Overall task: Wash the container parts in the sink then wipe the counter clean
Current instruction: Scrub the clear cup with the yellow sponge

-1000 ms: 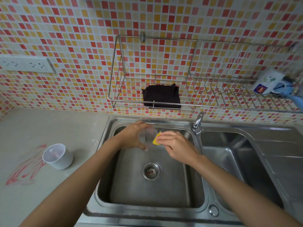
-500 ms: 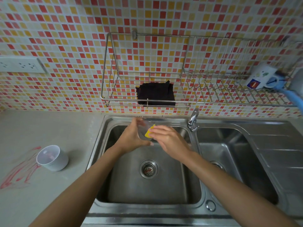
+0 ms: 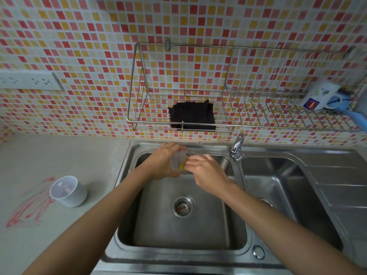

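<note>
While both hands work over the left basin of the sink, I'm placing everything relative to that sink. Far left of it on the wall: a white socket strip. On the counter left of the sink: a red smear, and right at its edge a white cup tipped on its side, mouth facing left, well apart from the sink rim. My left hand is above the back of the left basin, grip clamped around a clear container part, fingers wrapped over its far side. A yellow sponge sits inside or against the clear part; mostly hidden, can't tell how deep. My right hand meets it from the right, grip pinched together on the sponge. Below the hands, the drain strainer at the basin floor. On the wall above the sink: a wire rack with a dark folded cloth in its left section. Faucet on the divider between basins, spout angled toward the right basin; no visible water stream. At the rack's far right, a white bottle lying down, label unreadable.
</note>
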Demonstrator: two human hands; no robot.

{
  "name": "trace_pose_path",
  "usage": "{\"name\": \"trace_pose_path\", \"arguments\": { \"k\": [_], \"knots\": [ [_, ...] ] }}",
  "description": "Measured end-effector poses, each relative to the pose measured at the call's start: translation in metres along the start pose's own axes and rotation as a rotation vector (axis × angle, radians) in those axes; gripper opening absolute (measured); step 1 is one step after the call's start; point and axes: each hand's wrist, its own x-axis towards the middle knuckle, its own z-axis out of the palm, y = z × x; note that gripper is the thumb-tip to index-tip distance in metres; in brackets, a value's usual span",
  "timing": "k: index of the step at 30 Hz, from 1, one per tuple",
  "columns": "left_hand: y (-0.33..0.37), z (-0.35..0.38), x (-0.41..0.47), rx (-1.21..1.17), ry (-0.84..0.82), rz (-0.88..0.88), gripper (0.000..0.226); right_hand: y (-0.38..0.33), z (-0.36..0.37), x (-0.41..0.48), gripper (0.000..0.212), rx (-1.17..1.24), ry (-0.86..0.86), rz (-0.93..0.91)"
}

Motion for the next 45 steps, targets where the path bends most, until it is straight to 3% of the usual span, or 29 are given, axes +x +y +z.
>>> {"name": "trace_pose_path", "arguments": {
  "k": [3,5,8,13,24,27,31,34,37,40,42,45],
  "knots": [
    [-0.001,0.001,-0.004,0.038,-0.030,-0.033,0.085,-0.006,0.001,0.003,0.034,0.170,-0.070,0.076],
    [0.002,0.004,-0.004,0.016,-0.056,-0.034,0.085,-0.011,0.001,0.009,0.033,0.033,-0.118,0.000],
    [0.004,-0.002,-0.001,-0.012,-0.041,-0.014,0.084,-0.005,-0.003,0.010,0.035,-0.082,-0.049,-0.031],
    [0.003,-0.007,-0.003,0.002,-0.073,-0.025,0.087,-0.001,-0.005,0.000,0.039,0.055,-0.037,-0.034],
    [-0.003,-0.004,-0.004,-0.182,-0.088,-0.076,0.088,0.013,-0.014,-0.008,0.041,0.040,0.045,-0.171],
    [-0.002,-0.004,-0.004,-0.357,-0.052,-0.131,0.088,0.012,-0.015,-0.004,0.037,0.071,0.125,-0.148],
    [0.004,0.005,-0.006,-0.400,0.038,-0.123,0.091,0.005,-0.020,0.001,0.034,0.115,0.182,-0.131],
    [0.000,0.012,-0.007,-0.324,0.128,-0.131,0.093,-0.001,-0.020,0.002,0.032,0.218,0.128,-0.091],
    [-0.003,0.011,-0.008,-0.210,0.110,-0.099,0.088,-0.001,-0.022,0.004,0.032,0.391,-0.055,0.017],
    [0.001,0.010,-0.007,-0.135,0.040,-0.077,0.085,0.011,-0.025,0.010,0.033,0.125,-0.162,-0.090],
    [0.004,0.006,-0.004,-0.105,0.026,-0.090,0.084,0.014,-0.026,0.013,0.036,-0.065,-0.092,-0.144],
    [0.004,0.000,0.000,-0.056,0.001,-0.069,0.084,0.006,-0.014,0.007,0.040,-0.065,-0.055,-0.122]
  ]
}}
